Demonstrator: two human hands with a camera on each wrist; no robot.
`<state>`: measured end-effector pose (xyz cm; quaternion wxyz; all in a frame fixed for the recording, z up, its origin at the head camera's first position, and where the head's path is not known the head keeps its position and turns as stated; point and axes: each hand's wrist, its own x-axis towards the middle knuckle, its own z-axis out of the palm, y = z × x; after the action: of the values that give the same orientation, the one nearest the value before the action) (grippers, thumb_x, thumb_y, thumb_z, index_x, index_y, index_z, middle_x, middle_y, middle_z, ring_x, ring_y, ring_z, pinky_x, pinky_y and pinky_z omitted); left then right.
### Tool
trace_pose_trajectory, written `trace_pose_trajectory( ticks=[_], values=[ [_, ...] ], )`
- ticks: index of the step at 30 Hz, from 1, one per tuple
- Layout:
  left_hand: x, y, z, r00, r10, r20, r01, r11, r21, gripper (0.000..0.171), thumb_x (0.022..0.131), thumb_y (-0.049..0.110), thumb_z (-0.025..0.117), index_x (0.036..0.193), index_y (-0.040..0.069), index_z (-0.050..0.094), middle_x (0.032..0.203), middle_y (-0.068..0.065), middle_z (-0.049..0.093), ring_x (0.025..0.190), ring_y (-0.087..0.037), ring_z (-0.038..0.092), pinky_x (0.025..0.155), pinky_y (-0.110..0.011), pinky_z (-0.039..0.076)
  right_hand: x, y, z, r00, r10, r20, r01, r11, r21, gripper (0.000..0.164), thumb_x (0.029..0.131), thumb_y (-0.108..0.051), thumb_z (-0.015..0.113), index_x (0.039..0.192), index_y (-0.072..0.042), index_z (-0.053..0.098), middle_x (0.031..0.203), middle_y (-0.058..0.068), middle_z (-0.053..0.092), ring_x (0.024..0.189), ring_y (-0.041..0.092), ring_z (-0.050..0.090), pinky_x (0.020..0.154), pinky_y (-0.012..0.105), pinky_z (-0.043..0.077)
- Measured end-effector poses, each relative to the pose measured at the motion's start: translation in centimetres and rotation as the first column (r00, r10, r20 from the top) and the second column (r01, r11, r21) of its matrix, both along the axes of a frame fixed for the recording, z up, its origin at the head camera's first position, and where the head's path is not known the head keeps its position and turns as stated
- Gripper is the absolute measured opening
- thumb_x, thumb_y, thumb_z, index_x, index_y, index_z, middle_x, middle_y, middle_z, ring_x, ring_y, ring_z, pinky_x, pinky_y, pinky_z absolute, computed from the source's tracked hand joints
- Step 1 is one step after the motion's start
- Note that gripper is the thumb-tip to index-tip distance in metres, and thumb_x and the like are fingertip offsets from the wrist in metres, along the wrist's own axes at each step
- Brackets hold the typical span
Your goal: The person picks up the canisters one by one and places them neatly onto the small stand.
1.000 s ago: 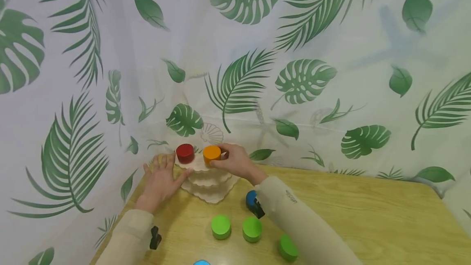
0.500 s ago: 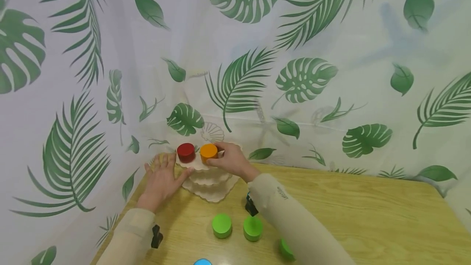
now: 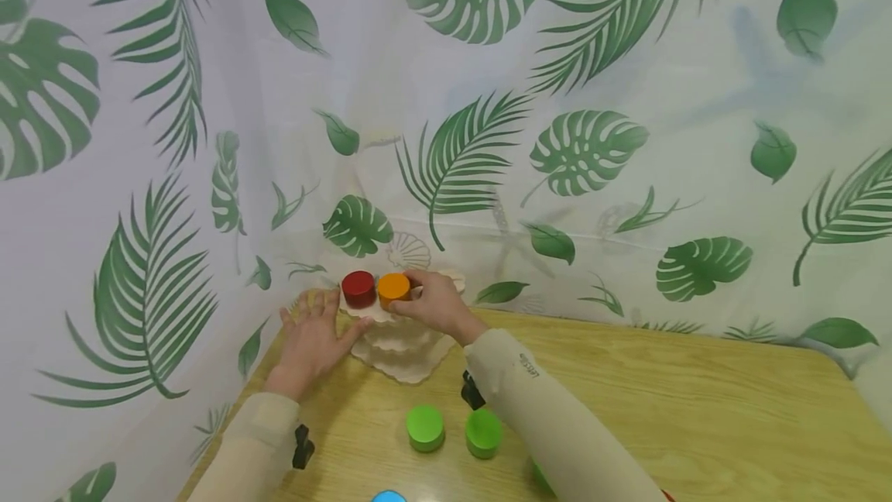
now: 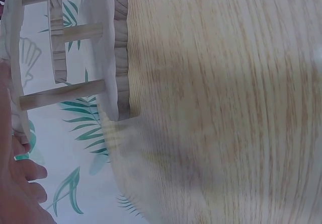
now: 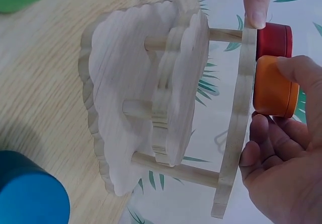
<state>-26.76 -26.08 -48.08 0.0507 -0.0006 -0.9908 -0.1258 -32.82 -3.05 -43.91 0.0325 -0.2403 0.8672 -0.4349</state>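
A: Right hand point(image 3: 442, 304), what's it got?
B: Orange block point(image 3: 394, 287). Fingers pinch it, thumb on the near side. Remaining fingers curl just beside the top tier's edge.
A: Where's the block?
B: Between thumb and fingers, upright, at the top tier of the wooden stand point(image 3: 404, 366). Can't tell if its full weight is on the wood.
A: Left hand point(image 3: 310, 347)?
B: Fingers spread wide, no block in them. They lie along the left end of the stand, thumb on the top tier's edge.
A: Anything between the hands?
B: Red block point(image 3: 358, 289), on the top tier, just left of the orange one in the right fingers. Can't tell if the two touch.
A: Below the fingers?
B: Two lower tiers, scalloped edges, joined by pegs point(image 5: 176, 169). Stand is on the bench point(image 3: 697, 409).
A: Rest?
B: Green blocks point(image 3: 425, 428) on the bench, nearer the wearer than either hand's fingers; one is partly behind the right sleeve point(image 3: 550, 405). Light blue block point(image 3: 389, 496) nearer again, cut by the frame. Darker blue block point(image 5: 32, 199) shows in the right wrist view, well apart from the fingers. Leaf-print curtain point(image 3: 592, 37) beyond both hands.
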Motion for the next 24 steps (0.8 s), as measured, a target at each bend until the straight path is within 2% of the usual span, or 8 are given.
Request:
trace_pose_trajectory(
  ticks=[4, 12, 24],
  values=[
    [0.02, 0.15, -0.11, 1.000, -0.002, -0.005, 0.002, 1.000, -0.005, 0.106, 0.099, 0.082, 0.036, 0.166, 0.001, 0.026, 0.168, -0.032, 0.028, 0.158, -0.057, 0.015, 0.119, -0.083, 0.006, -0.04, -0.02, -0.15, 1.000, -0.019, 0.005, 0.019, 0.999, 0.027, 0.043, 0.090, -0.024, 0.082, 0.128, -0.007, 0.070, 0.124, 0.010, 0.075, 0.110, 0.029, 0.072, 0.096, 0.041, 0.060],
    [0.02, 0.12, -0.05, 1.000, 0.003, 0.000, -0.003, 1.000, -0.016, 0.105, 0.099, 0.081, 0.036, 0.166, 0.001, 0.025, 0.168, -0.033, 0.028, 0.158, -0.058, 0.015, 0.119, -0.084, 0.007, -0.01, -0.07, 0.18, 1.000, -0.001, 0.018, 0.000, 1.000, 0.025, 0.047, 0.090, -0.023, 0.082, 0.131, -0.005, 0.069, 0.128, 0.013, 0.074, 0.117, 0.033, 0.070, 0.101, 0.045, 0.059],
    [-0.09, 0.05, -0.27, 1.000, -0.001, 0.003, 0.001, 1.000, 0.014, 0.106, 0.099, 0.082, 0.035, 0.167, 0.002, 0.021, 0.169, -0.032, 0.025, 0.159, -0.058, 0.012, 0.119, -0.084, 0.000, 0.01, -0.19, 0.07, 1.000, -0.014, 0.028, 0.013, 0.999, 0.034, 0.047, 0.090, -0.024, 0.084, 0.131, -0.006, 0.069, 0.130, 0.012, 0.073, 0.124, 0.036, 0.068, 0.107, 0.049, 0.056]
  ],
)
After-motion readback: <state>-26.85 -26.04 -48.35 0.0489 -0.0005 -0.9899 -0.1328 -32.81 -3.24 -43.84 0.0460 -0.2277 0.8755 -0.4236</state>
